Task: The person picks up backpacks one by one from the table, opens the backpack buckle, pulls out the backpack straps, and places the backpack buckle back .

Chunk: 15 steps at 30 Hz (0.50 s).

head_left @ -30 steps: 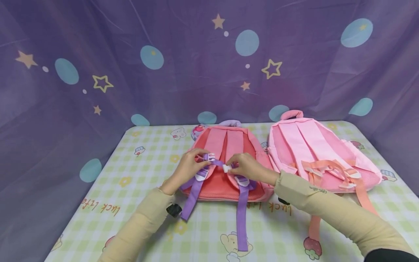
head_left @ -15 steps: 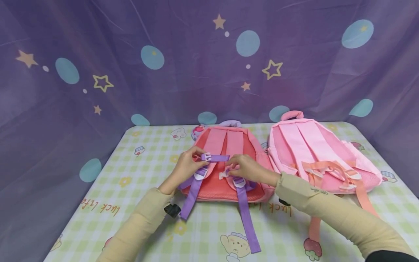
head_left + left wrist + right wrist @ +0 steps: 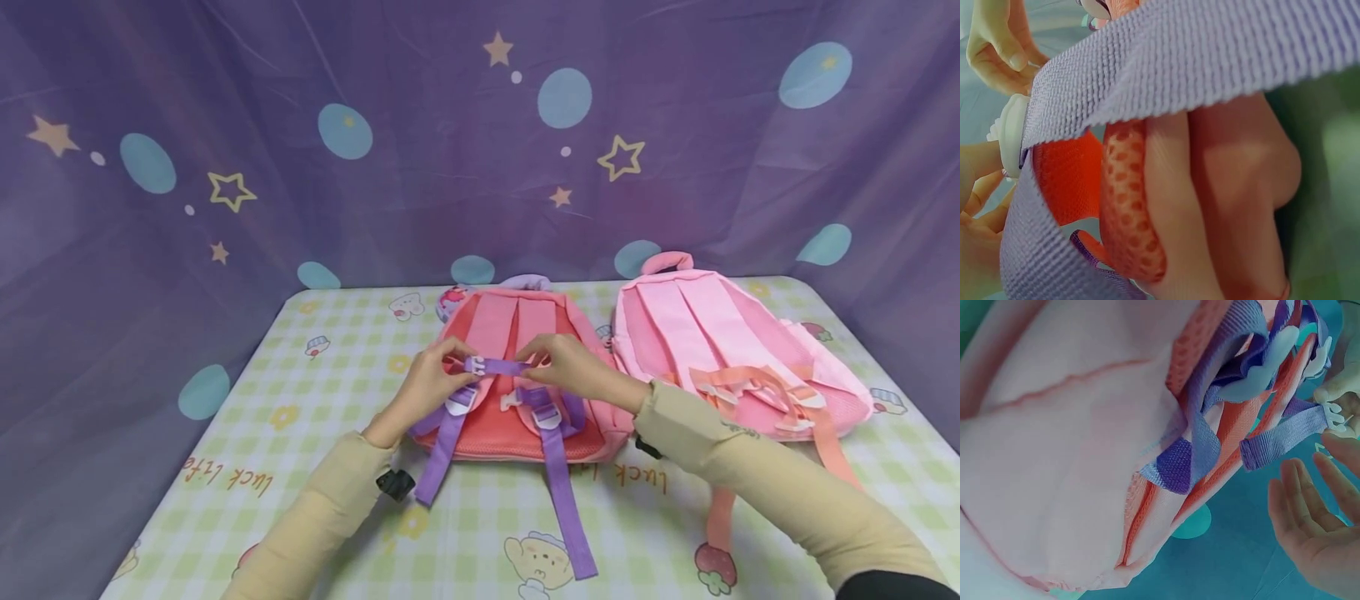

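Observation:
A red-and-pink backpack (image 3: pixel 517 333) lies back side up on the table, its shoulder straps facing me. My left hand (image 3: pixel 431 379) pinches a white buckle half (image 3: pixel 477 365) that has a short purple strap (image 3: pixel 502 367) through it. That strap stretches sideways to the right. At its free end is my right hand (image 3: pixel 558 362), thumb and fingers apart around the tip; in the right wrist view its fingers (image 3: pixel 1300 500) look straight, beside the strap end. Another white buckle half (image 3: pixel 512 402) hangs loose below. In the left wrist view, purple webbing (image 3: pixel 1210 69) covers much of the scene.
A pink backpack (image 3: pixel 697 325) with orange straps lies close on the right. Two long purple strap ends (image 3: pixel 570 517) trail toward the front over the checkered tablecloth (image 3: pixel 337 400). A purple curtain (image 3: pixel 420 208) hangs behind the table.
The right hand has let go of the lower white buckle half and moved up to the free end of the purple strap. The left hand keeps its hold on its buckle half.

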Motion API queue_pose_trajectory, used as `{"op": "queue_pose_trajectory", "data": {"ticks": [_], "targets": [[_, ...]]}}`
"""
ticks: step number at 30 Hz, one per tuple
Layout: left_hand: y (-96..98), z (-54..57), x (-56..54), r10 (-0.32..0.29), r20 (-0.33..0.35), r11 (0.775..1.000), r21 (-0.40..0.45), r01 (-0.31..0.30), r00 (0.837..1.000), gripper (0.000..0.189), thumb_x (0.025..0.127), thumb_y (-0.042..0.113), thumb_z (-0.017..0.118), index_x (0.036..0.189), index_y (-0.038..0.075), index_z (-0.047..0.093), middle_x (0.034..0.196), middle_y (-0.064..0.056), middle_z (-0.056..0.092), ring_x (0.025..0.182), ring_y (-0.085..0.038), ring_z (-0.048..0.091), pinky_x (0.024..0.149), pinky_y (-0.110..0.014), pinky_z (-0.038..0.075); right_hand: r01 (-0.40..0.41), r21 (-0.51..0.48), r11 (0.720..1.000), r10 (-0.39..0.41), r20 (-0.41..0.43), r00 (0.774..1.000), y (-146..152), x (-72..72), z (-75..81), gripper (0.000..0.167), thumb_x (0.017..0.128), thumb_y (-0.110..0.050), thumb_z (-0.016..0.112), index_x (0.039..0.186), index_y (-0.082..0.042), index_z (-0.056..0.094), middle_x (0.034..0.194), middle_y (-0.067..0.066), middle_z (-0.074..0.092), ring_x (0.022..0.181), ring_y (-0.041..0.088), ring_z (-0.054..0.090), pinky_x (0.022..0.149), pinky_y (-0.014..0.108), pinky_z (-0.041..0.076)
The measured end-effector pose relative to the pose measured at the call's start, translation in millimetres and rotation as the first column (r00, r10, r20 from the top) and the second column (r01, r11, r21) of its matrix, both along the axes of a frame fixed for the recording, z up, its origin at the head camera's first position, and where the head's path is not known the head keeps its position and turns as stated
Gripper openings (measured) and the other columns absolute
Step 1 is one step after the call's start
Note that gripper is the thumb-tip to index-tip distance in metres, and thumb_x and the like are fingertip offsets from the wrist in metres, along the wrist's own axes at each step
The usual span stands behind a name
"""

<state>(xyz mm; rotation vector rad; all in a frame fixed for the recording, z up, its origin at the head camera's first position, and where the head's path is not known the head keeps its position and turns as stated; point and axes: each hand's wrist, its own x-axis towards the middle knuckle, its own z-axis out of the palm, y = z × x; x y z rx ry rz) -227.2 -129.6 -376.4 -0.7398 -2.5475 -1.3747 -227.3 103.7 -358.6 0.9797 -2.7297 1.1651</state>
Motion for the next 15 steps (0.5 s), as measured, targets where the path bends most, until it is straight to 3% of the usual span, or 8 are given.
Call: {"op": "queue_pose_trajectory", "data": {"ticks": [9,15], "targets": [[3.1,-2.4,-2.1,-0.012,0.033,1.0,-0.018,0.012,0.999,0.022,0.079,-0.006,0.076,0.098,-0.003,0.066,0.094,-0.016,0.069,0.082,-0.028,0.066,0.07,-0.033,0.053,-0.023,0.023,0.999,0.022,0.053,0.998,-7,-8.7,2.2,0.02,0.087,-0.003,0.071,0.104,0.006,0.071,0.097,0.017,0.07,0.088,0.027,0.066,0.077,0.036,0.054],[4.9,-4.1,-3.0,-0.031,0.04,1.0,-0.002,0.031,0.999,0.021,0.079,-0.003,0.077,0.097,-0.003,0.067,0.094,-0.015,0.07,0.082,-0.027,0.066,0.071,-0.033,0.053,-0.059,0.04,0.997,0.057,0.059,0.997,-11,-13.0,4.0,0.019,0.087,-0.002,0.069,0.105,0.006,0.072,0.1,0.017,0.071,0.091,0.027,0.066,0.078,0.035,0.054]]}}
